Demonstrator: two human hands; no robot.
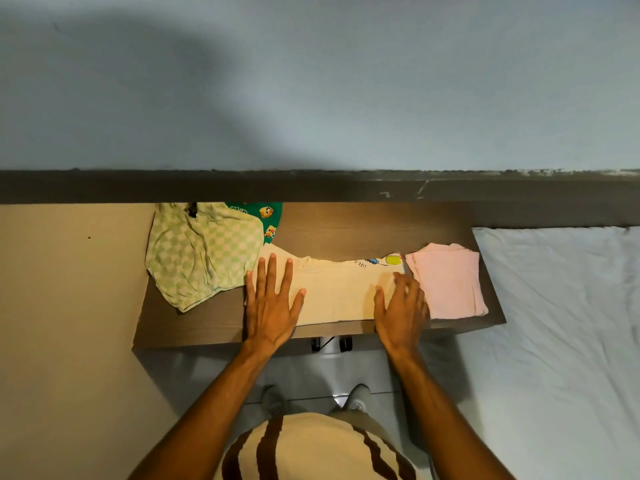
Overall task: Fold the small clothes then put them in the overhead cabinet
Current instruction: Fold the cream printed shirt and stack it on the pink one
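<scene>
A cream garment with a cartoon print lies flattened across the middle of the dark wooden desk. My left hand rests flat on its left end, fingers spread. My right hand presses its right end, fingers slightly blurred. A folded pink cloth sits just right of the cream garment. A crumpled green-checked garment lies at the desk's left, partly covering a green printed garment behind it.
A dark shelf or cabinet edge runs across above the desk, with a pale wall above it. A bed with a white sheet adjoins the desk on the right. A beige wall is to the left.
</scene>
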